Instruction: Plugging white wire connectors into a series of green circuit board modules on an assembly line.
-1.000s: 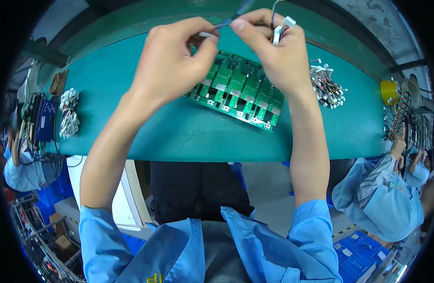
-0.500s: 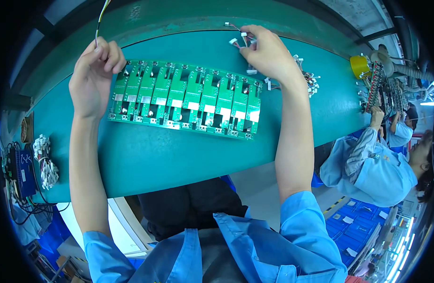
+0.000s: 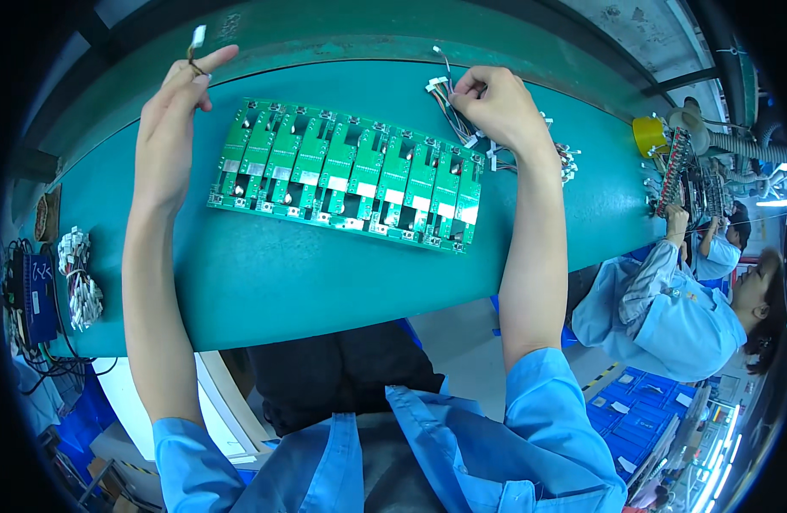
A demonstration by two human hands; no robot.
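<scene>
Pinched in my left hand (image 3: pixel 173 111) is a short wire cable (image 3: pixel 191 61) whose white connector points up past the table's far edge; the index finger stretches out to the right. My right hand (image 3: pixel 500 101) is closed at a small bunch of connector cables (image 3: pixel 446 101) with white plugs, its fingertips on a thin wire. Between the hands, a green circuit board panel (image 3: pixel 346 181) lies slightly tilted on the green table mat (image 3: pixel 265 274). The panel is divided into several narrow boards with small buttons along the edges. Neither hand touches it.
Another cable pile (image 3: pixel 568 162) lies beside my right wrist. A bundle of white-plugged cables (image 3: pixel 81 278) sits at the table's left end, near a blue box (image 3: pixel 40 303) with black cords. At right, a person in blue (image 3: pixel 667 312) works near a yellow round object (image 3: pixel 649 137).
My left hand has turned, its index finger now extended, and the cable's white connector has come into view. My right hand has shifted right at the cable bunch. The panel appears slightly farther right.
</scene>
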